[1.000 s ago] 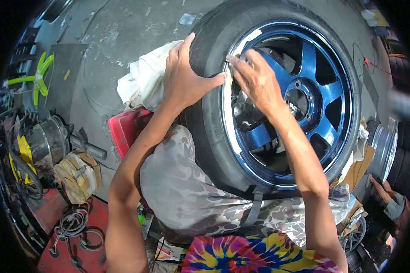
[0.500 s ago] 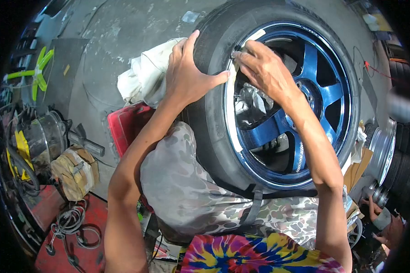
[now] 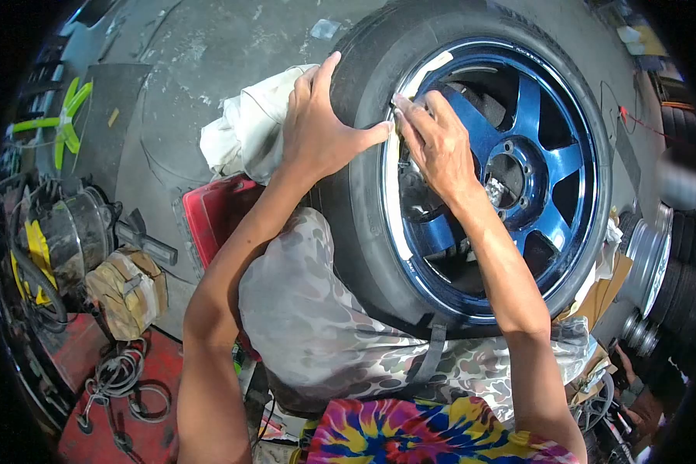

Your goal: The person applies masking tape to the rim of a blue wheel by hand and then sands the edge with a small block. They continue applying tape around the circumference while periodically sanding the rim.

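Note:
A black tyre (image 3: 356, 240) on a glossy blue spoked wheel (image 3: 545, 100) stands in front of me. A cream strip (image 3: 392, 205) runs along the left part of the rim's edge. My left hand (image 3: 317, 127) is spread over the tyre's left side, its thumb reaching to the strip at the rim. Right beside that thumb, my right hand (image 3: 441, 143) has its fingers pinched together at the rim's edge. A small dark bit shows at those fingertips, too small to name.
White cloth (image 3: 243, 127) and a red case (image 3: 216, 216) are left of the tyre. A taped brown package (image 3: 127, 290) and coiled cable (image 3: 124, 379) lie further left. Cardboard (image 3: 607, 290) and a silver wheel rim (image 3: 649, 259) stand at right. Another person's arm (image 3: 626, 363) shows at lower right.
My right hand has shifted slightly down and left along the rim, with its forearm swinging left. The left hand stays nearly still. The other person at lower right has moved.

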Demonstrator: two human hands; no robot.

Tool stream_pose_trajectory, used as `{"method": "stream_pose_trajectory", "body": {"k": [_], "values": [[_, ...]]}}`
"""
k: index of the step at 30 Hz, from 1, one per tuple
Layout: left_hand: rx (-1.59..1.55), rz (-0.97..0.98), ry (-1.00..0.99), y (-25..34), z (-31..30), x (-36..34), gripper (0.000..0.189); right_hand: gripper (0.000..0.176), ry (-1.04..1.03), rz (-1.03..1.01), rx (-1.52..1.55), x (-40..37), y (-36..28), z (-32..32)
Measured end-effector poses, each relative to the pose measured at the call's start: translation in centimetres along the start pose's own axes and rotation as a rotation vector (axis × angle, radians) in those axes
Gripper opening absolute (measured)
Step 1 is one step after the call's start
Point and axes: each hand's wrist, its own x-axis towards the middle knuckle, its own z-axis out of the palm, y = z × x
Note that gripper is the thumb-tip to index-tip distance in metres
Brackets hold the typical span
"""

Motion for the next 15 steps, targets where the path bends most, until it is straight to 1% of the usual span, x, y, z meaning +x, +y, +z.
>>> {"method": "stream_pose_trajectory", "body": {"k": [3, 4, 5, 7, 8, 9, 11, 13, 15], "values": [[-0.006, -0.044, -0.028, 0.4, -0.1, -0.1, 0.119, 0.025, 0.011, 0.033, -0.036, 1.0, 1.5, -0.3], [-0.005, -0.047, -0.031, 0.4, 0.0, -0.2, 0.119, 0.026, 0.019, 0.044, -0.097, 1.4, 1.7, -0.4], [-0.006, -0.041, -0.023, 0.3, 0.0, -0.2, 0.119, 0.026, 0.019, 0.042, -0.096, 1.5, 1.5, -0.6], [-0.011, -0.038, -0.004, 0.4, -0.2, 0.0, 0.118, 0.027, -0.111, -0.062, -0.047, 1.5, 1.4, -1.6], [-0.01, -0.038, -0.003, 0.4, -0.2, 0.1, 0.118, 0.026, -0.157, -0.119, -0.08, 1.7, 1.7, -2.0], [-0.006, -0.038, -0.007, 0.4, -0.2, 0.0, 0.118, 0.026, -0.159, -0.121, -0.078, 2.1, 2.3, -2.5], [-0.019, -0.048, -0.026, 0.6, -0.3, -0.2, 0.119, 0.025, -0.237, -0.141, -0.148, 3.6, 3.2, -3.4], [-0.029, -0.055, -0.026, 0.4, -0.4, 0.0, 0.119, 0.025, -0.215, -0.132, -0.138, 3.8, 3.1, -3.0], [-0.022, -0.05, -0.029, 0.2, -0.2, -0.1, 0.119, 0.025, -0.268, -0.212, -0.095, 3.6, 2.5, -3.1]]}}
